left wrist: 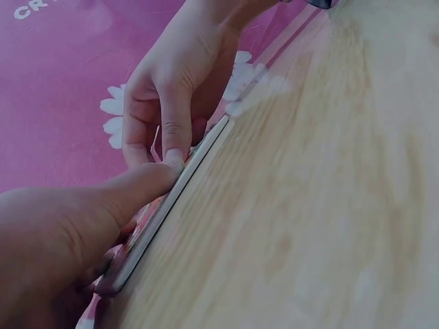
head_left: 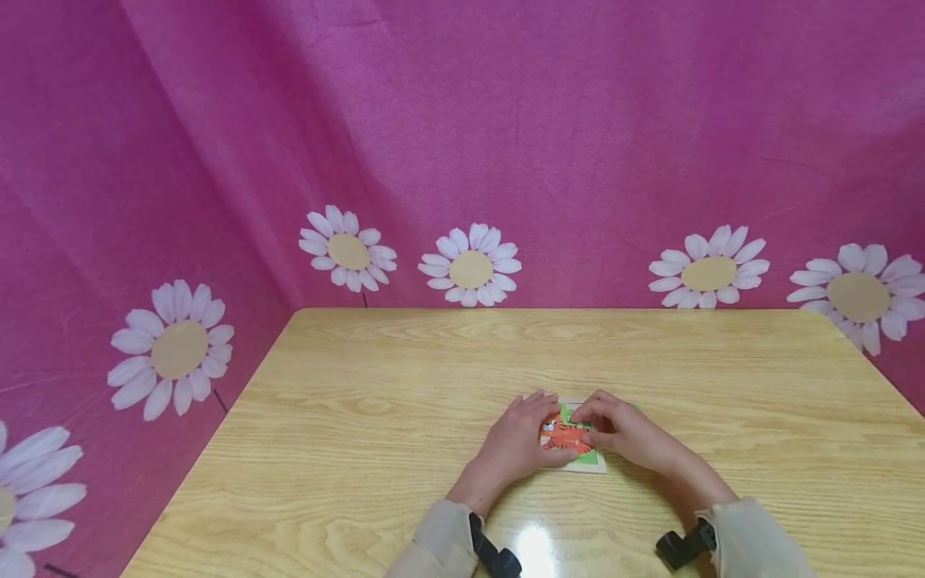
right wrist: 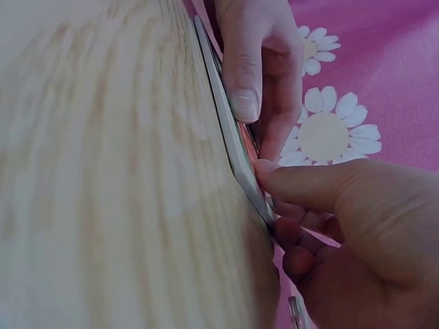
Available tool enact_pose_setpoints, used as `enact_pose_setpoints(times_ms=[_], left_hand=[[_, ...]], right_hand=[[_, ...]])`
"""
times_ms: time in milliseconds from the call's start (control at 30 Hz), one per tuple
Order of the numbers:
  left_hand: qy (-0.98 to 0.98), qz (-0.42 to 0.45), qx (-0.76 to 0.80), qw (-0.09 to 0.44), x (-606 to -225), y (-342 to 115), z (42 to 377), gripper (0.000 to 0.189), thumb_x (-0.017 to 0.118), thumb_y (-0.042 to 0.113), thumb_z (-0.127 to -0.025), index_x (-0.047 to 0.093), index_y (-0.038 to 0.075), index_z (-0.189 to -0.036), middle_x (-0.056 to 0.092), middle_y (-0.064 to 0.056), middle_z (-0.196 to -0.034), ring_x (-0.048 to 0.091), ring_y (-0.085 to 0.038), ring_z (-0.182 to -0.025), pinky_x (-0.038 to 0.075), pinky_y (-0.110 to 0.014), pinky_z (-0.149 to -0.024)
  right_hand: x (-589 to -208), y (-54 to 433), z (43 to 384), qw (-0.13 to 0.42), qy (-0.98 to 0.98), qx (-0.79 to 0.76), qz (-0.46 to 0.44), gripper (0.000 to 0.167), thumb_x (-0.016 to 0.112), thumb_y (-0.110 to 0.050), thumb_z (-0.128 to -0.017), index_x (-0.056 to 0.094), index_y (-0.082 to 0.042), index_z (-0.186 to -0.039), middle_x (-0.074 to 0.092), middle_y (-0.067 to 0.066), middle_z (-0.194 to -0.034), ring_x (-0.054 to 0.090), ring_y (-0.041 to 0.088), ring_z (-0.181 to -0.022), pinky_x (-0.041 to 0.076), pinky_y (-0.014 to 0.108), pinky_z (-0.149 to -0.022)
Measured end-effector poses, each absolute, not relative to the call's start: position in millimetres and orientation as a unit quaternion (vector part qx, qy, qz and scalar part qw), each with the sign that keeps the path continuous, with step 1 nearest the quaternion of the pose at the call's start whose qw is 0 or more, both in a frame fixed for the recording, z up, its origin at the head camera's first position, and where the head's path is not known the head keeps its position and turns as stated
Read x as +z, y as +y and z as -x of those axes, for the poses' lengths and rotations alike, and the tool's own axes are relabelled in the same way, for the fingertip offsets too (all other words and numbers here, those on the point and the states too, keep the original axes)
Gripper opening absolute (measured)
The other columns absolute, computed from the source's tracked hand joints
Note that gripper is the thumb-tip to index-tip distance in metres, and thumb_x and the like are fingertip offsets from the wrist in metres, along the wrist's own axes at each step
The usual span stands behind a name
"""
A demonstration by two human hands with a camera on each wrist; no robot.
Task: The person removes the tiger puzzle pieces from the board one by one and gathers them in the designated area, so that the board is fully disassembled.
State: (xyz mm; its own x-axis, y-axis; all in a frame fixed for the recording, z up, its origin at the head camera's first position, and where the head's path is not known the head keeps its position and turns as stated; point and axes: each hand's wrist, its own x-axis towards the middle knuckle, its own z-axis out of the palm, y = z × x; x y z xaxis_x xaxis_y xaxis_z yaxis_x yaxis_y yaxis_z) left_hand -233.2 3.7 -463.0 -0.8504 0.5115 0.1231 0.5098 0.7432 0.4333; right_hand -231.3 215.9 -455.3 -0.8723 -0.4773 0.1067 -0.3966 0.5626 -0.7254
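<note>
A small flat jigsaw puzzle board [head_left: 590, 467] with a pale border lies on the table, showing an orange striped tiger [head_left: 566, 438] on green. My left hand [head_left: 516, 437] holds its left side, fingers at the far edge and thumb across the near edge. From the right, my right hand [head_left: 629, 429] has its curled index finger and thumb on the picture, pinching at a puzzle piece that they largely cover. In the left wrist view, the thumb of the left hand [left wrist: 62, 226] lies close beside the right fingertips. The right wrist view has the right thumb [right wrist: 302, 185] against the picture's face.
The light wooden table [head_left: 347, 449] reaches back to a magenta cloth [head_left: 506, 120] printed with white daisies, which hangs behind it and along the left side. Black wrist straps with cameras [head_left: 499, 558] sit at both beige cuffs.
</note>
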Motion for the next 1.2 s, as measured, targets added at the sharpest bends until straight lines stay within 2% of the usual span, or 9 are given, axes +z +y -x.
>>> enact_pose_setpoints(times_ms=[333, 800, 1200], left_hand=[[0.932, -0.274, 0.238, 0.004, -466, 5, 231, 0.064, 0.075, 0.051, -0.081, 0.060, 0.018, -0.133, 0.051, 0.004, -0.149, 0.039, -0.013, -0.145, 0.027, -0.037, -0.125], [0.936, -0.273, 0.220, 0.008, -466, 4, 234, 0.069, 0.071, 0.054, -0.083, 0.056, 0.017, -0.139, 0.050, 0.004, -0.150, 0.037, -0.013, -0.146, 0.026, -0.035, -0.125], [0.937, -0.275, 0.214, 0.001, -464, 4, 234, 0.070, 0.071, 0.056, -0.082, 0.056, 0.018, -0.138, 0.050, 0.004, -0.150, 0.037, -0.014, -0.146, 0.026, -0.036, -0.125]], right_hand=[[-462, 214, 224, -0.001, 0.884, -0.394, 0.252, 0.019, 0.068, 0.001, -0.087, 0.068, -0.007, -0.104, 0.059, 0.003, -0.103, 0.048, 0.003, -0.084, 0.045, 0.017, -0.070], [-462, 208, 217, -0.133, 0.880, -0.344, 0.300, 0.027, 0.069, 0.012, -0.081, 0.069, -0.009, -0.098, 0.060, -0.001, -0.096, 0.058, 0.007, -0.082, 0.054, 0.019, -0.068], [-457, 204, 216, -0.152, 0.873, -0.345, 0.309, 0.032, 0.069, 0.017, -0.077, 0.071, -0.010, -0.095, 0.061, -0.001, -0.094, 0.060, 0.006, -0.083, 0.056, 0.018, -0.068]])
